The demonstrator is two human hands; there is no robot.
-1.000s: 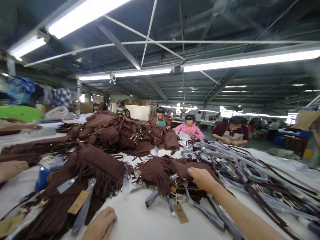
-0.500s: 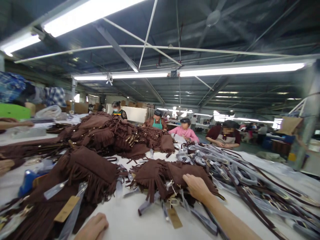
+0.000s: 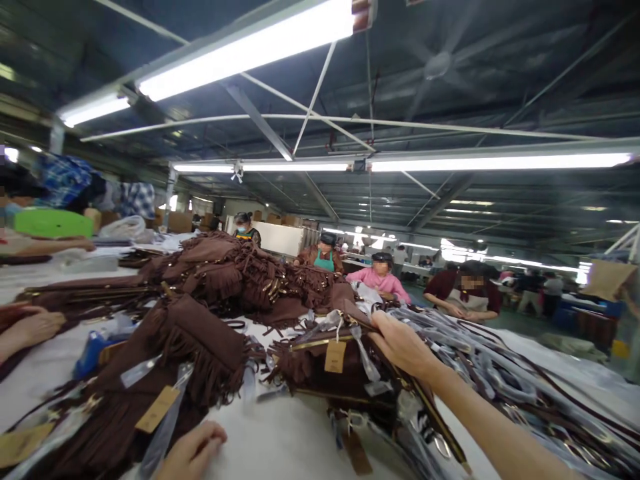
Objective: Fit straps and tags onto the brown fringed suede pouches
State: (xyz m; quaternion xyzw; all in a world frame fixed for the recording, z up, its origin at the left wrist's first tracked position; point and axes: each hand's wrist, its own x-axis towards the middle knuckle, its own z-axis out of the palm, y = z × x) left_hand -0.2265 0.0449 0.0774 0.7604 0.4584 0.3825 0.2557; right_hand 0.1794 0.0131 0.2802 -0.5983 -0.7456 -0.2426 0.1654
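Observation:
My right hand [image 3: 403, 343] grips the upper edge of a brown bag [image 3: 325, 373], lifting its flap so that a gold zipper, a tan tag [image 3: 335, 356] and plastic-wrapped hardware show. Low in the view, my left hand [image 3: 193, 450] rests over the white tabletop with fingers loosely curled and apart, holding nothing. Beside it lies a fringed brown bag [image 3: 200, 333] with another tan tag [image 3: 157, 409].
A heap of brown fringed bags [image 3: 215, 267] rises behind. Plastic-wrapped straps [image 3: 480, 360] spread over the right side. Another person's hands [image 3: 37, 327] are at the left edge; several people sit across the table. A blue object [image 3: 90, 353] lies left.
My right hand has raised the bag's edge, turning its front up and exposing the zipper and tag. My left hand looks almost the same; the view has shifted slightly.

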